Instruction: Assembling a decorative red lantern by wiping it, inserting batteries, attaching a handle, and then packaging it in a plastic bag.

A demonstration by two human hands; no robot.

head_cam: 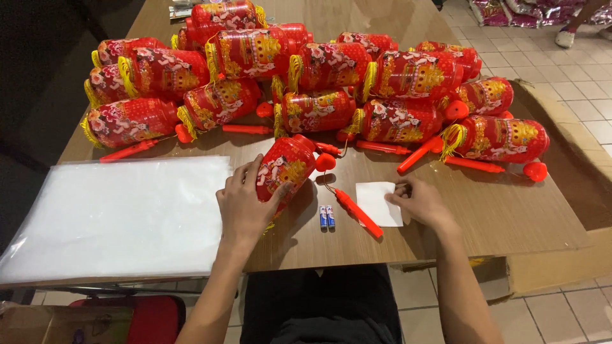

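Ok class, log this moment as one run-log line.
left hand: grips red lantern | right hand: on white paper | batteries: between, on table

Cardboard box (38, 325) cut off; lantern (287, 167) part-hidden under left hand (245, 204).

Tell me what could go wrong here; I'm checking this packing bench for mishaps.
The two small batteries lie loose near the table edge, beside the left hand gripping a red lantern; a nudge might roll them off. The lantern's orange handle stick lies partly across the white paper slip under the right hand, so pulling the slip may drag it. The piled lanterns behind could roll.
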